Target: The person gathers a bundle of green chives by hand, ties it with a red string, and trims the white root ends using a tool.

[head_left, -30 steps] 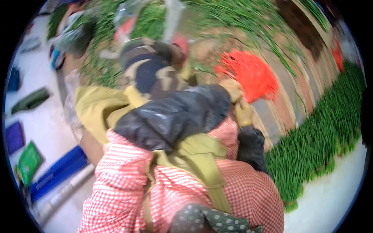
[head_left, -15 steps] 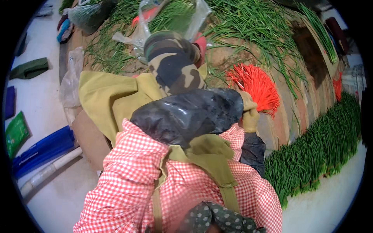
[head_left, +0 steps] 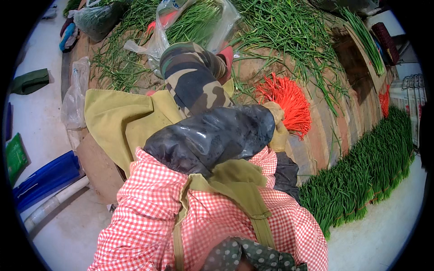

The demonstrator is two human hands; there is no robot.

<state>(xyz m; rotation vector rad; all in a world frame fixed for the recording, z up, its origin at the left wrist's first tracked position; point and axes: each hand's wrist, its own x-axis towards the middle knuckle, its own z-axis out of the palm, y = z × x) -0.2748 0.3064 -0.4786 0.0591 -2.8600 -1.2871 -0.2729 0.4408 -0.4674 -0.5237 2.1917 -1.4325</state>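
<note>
In yellowish work gloves, my two hands meet beside a fanned bundle of red plastic ties (head_left: 294, 106). My left arm, in a shiny black sleeve cover, reaches across to the right; my left hand (head_left: 274, 111) is bent inward with its fingers mostly hidden. Just below it, my right hand (head_left: 280, 137) is closed, its curled fingers against the gathered end of the ties. What lies between the two hands is too covered to make out. My camouflage-clad leg (head_left: 194, 77) stretches forward beside a yellow-green apron (head_left: 117, 110).
Loose green stalks (head_left: 289, 36) lie strewn over the cardboard ahead. A clear plastic bag (head_left: 165, 34) with more stalks is beyond my leg. Along the right runs a long row of bundled stalks (head_left: 361, 180). To the left are a blue folded sheet (head_left: 47, 180) and a pale tube (head_left: 56, 203).
The whole scene has shifted a little to the left in the view. My hands stay together beside the red ties, with little change in their pose.
</note>
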